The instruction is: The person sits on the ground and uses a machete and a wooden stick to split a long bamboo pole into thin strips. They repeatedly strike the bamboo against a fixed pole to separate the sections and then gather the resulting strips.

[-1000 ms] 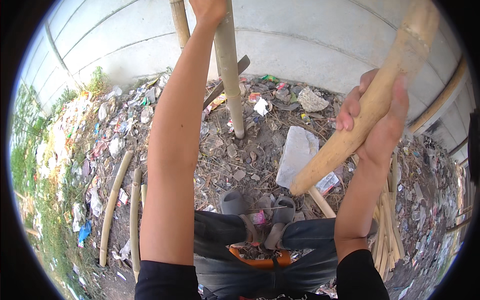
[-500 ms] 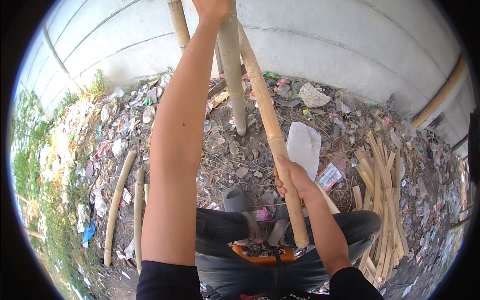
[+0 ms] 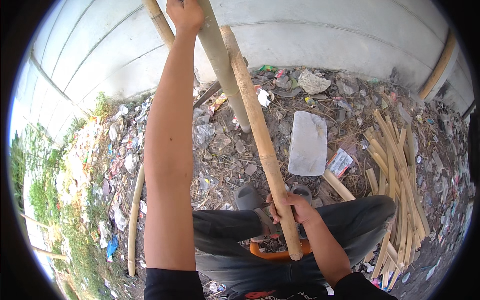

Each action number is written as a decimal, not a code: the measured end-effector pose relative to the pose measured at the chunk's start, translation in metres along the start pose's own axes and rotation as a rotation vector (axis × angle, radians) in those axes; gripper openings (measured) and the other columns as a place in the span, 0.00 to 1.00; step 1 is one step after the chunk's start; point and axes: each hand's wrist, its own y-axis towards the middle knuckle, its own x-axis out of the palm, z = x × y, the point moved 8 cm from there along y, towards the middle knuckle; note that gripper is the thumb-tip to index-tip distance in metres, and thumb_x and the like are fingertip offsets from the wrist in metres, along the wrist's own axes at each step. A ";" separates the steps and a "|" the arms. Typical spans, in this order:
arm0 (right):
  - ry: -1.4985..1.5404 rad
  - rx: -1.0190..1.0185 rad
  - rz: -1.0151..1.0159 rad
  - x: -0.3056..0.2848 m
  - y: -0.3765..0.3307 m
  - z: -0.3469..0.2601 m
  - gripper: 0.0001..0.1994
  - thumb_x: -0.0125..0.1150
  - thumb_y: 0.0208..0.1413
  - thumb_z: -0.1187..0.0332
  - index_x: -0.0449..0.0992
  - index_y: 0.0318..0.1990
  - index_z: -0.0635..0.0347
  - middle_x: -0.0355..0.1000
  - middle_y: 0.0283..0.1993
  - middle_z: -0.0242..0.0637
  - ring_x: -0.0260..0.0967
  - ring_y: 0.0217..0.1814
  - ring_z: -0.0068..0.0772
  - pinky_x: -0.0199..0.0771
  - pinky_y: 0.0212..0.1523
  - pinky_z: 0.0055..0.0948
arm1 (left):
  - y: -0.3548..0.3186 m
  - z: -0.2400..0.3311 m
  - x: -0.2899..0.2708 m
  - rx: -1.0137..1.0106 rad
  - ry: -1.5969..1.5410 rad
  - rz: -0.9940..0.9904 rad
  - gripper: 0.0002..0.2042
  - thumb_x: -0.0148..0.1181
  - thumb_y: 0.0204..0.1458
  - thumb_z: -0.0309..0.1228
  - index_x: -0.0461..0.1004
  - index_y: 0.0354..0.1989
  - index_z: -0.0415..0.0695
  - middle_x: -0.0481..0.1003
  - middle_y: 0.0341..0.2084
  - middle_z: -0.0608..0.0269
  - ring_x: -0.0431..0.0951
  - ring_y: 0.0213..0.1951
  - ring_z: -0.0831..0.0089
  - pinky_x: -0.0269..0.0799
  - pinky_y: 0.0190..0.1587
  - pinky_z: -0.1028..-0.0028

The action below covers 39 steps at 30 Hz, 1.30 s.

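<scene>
My left hand (image 3: 185, 16) is raised at the top of the view, closed on the upper part of a thick greenish bamboo pole (image 3: 219, 57); the upper edge cuts off some of its fingers. That pole slants down, its foot on the littered ground. My right hand (image 3: 294, 207) is wrapped around a tan bamboo pole (image 3: 261, 137) near its lower end. The upper end of this tan pole lies beside the greenish one and overlaps its edge. Its lower end hangs above my lap, between my bent knees.
Split bamboo strips (image 3: 400, 200) lie heaped at the right. A pale flat block (image 3: 307, 144) sits ahead, with a rough stone (image 3: 314, 81) beyond. Another bamboo length (image 3: 135, 222) lies at the left. Behind stands a grey wall (image 3: 325, 40). An orange object (image 3: 270, 254) shows between my legs.
My right hand and the tan pole have come nearer to my body, and the pole's upper end shows more fully. The view has shifted, so the greenish pole appears more slanted.
</scene>
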 end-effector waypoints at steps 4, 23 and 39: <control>-0.294 0.042 0.292 -0.038 -0.011 0.030 0.17 0.73 0.52 0.61 0.76 0.40 0.63 0.75 0.29 0.34 0.76 0.28 0.28 0.76 0.35 0.31 | 0.014 -0.014 -0.006 0.017 -0.205 -0.027 0.30 0.52 0.65 0.54 0.74 0.54 0.35 0.77 0.45 0.54 0.76 0.48 0.64 0.71 0.53 0.67; -0.479 0.014 0.174 -0.045 0.019 0.117 0.09 0.70 0.49 0.72 0.75 0.35 0.61 0.73 0.24 0.34 0.74 0.24 0.29 0.73 0.29 0.33 | -0.005 -0.045 -0.131 -0.154 -0.478 -0.080 0.42 0.28 0.64 0.68 0.66 0.65 0.40 0.76 0.50 0.45 0.75 0.52 0.53 0.69 0.58 0.53; -0.541 -1.170 0.120 0.185 -0.060 -0.253 0.42 0.38 0.59 0.24 0.65 0.45 0.63 0.66 0.29 0.39 0.69 0.23 0.34 0.71 0.25 0.34 | -0.022 0.008 -0.092 0.087 0.088 0.286 0.35 0.41 0.68 0.59 0.72 0.51 0.32 0.78 0.41 0.48 0.79 0.43 0.59 0.72 0.49 0.62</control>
